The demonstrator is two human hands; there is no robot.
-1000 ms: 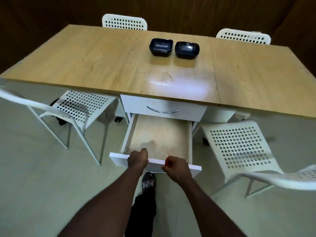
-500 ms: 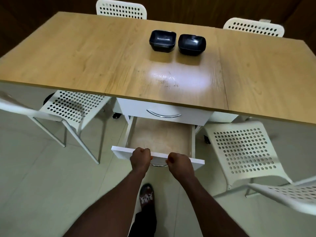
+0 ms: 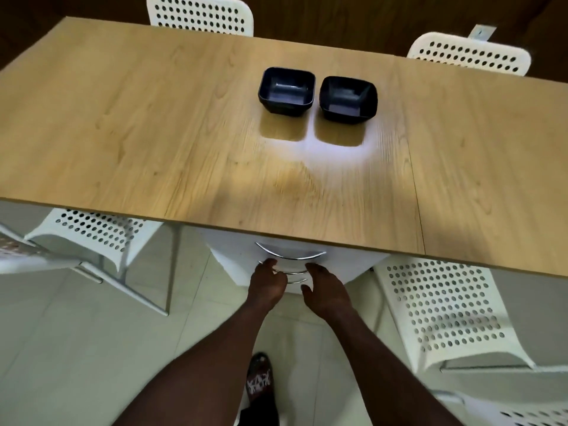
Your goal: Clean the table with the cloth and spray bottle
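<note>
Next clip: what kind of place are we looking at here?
Probably a dining area in a home or small canteen: a long wooden table with two dark bowls on it, white perforated chairs around it, and a white drawer unit beneath.

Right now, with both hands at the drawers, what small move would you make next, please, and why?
Probably pull one of the drawers open with the left hand, which is at a handle: they look shut, and no cloth or spray bottle shows; the table holds only two bowls.
</note>
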